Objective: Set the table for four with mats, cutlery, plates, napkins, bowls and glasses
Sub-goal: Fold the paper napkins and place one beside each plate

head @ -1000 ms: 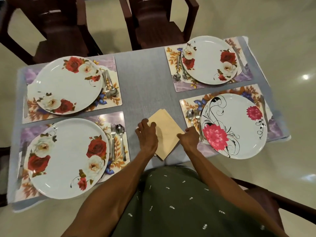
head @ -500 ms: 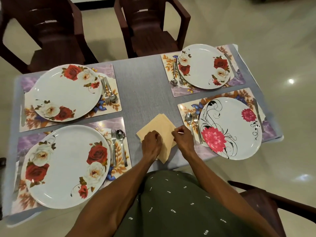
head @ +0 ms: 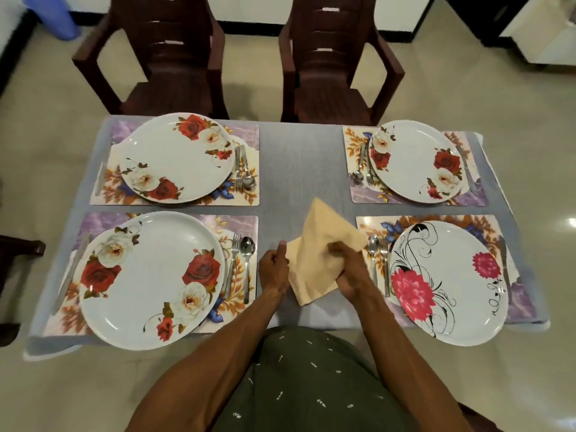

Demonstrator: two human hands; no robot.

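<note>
While both hands work in the middle of the gray table (head: 286,169), the left hand (head: 274,269) pinches one edge of the yellow napkin (head: 318,244). The right hand (head: 349,263) grips its other side. It sits between the two near plates.

A bare strip of grey tablecloth (head: 290,163) runs open down the table's middle between four placemats, each filled by a plate; a yellow napkin (head: 314,254) blocks its near end.

No readable text, label, brand, number or sign shows on anything in view.
</note>
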